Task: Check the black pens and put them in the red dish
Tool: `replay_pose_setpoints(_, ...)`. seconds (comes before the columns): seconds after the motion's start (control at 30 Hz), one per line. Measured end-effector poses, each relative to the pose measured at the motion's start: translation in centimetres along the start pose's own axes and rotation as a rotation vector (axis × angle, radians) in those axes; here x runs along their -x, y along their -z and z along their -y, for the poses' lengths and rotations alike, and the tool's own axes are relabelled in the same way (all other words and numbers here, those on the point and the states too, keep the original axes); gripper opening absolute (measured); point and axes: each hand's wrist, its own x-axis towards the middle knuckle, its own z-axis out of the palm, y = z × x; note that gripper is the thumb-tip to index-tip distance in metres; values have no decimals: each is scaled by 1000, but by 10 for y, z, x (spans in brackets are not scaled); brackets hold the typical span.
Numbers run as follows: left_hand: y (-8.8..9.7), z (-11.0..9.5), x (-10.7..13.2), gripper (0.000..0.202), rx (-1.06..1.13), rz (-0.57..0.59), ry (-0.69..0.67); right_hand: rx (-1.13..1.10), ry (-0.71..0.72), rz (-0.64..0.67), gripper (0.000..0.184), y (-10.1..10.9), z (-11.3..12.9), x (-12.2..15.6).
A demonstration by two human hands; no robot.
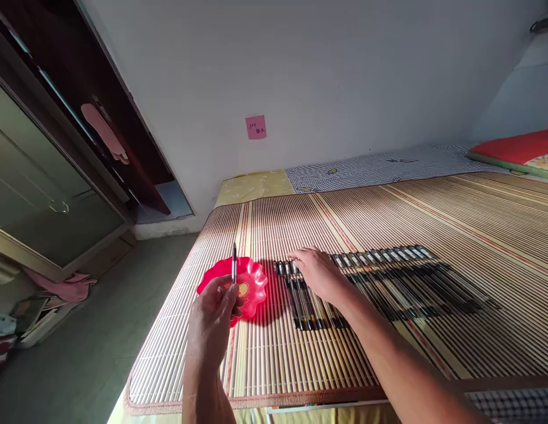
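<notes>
In the head view, my left hand (216, 303) is closed around the lower part of a black pen (234, 262), which stands upright with its dark end up. Behind and below that hand lies a red plate (257, 280) with a wavy rim, partly covered by the hand. To the right, a long row of black pens (384, 288) lies side by side on the mat. My right hand (316, 271) reaches over the left part of this row. Its fingers are bent together at the upper ends of the pens; what they pinch, if anything, is hidden.
A striped bamboo mat (274, 359) covers the bed. A pink note (256, 127) sticks to the wall behind. Red and green folded bedding (517, 147) lies at the far right. On the left are the floor (163, 294), a dark door (75, 82) and a glass-fronted cabinet (44, 176).
</notes>
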Motion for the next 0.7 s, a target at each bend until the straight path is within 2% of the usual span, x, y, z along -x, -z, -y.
replay_pose_setpoints(0.13,7,8,-3,50,8,40,12,180,-40,246,36,-10,14,-39)
replay_pose_setpoints(0.23,10,14,-4,45,-14,87,-6,257,-69,339,34,-24,21,-66)
replay_pose_setpoints(0.33,9,17,-4,41,-54,101,-13,306,-95,406,37,-38,19,-83)
replay_pose_setpoints(0.53,-1,17,-3,38,-32,87,-12,250,-63,415,40,-58,6,-93)
replay_pose_setpoints(0.7,-6,18,-6,38,-31,120,0,87,-86,296,33,-66,4,-101)
